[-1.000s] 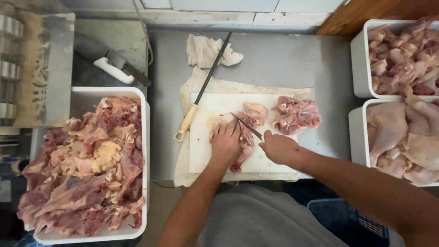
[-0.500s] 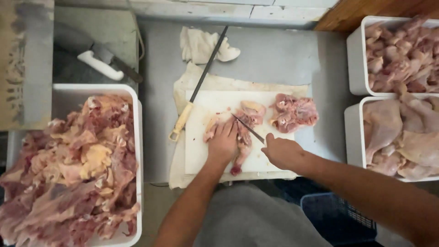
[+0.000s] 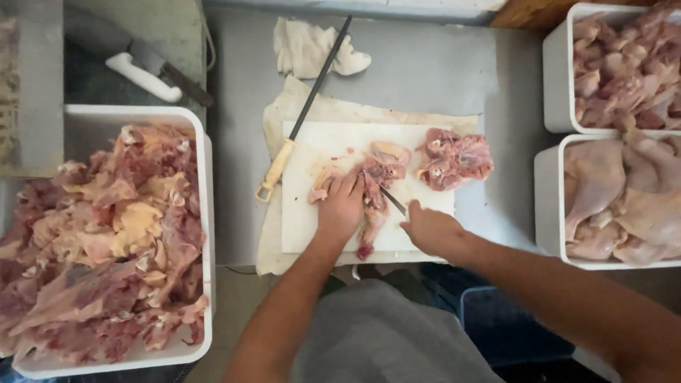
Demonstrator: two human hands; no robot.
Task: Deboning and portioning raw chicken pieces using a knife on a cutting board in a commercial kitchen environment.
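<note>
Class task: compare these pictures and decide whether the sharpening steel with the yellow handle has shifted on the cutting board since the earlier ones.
No. The sharpening steel lies across the same top-left corner of the cutting board, handle off the left edge; only the camera moved.

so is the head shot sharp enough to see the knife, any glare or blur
Head view: soft even light, no hard glare on the steel table; slightly soft overall. The knife in the right hand shows only as a thin dark blade. The left hand on the chicken piece is clear. The frame's corners bend a little.
</note>
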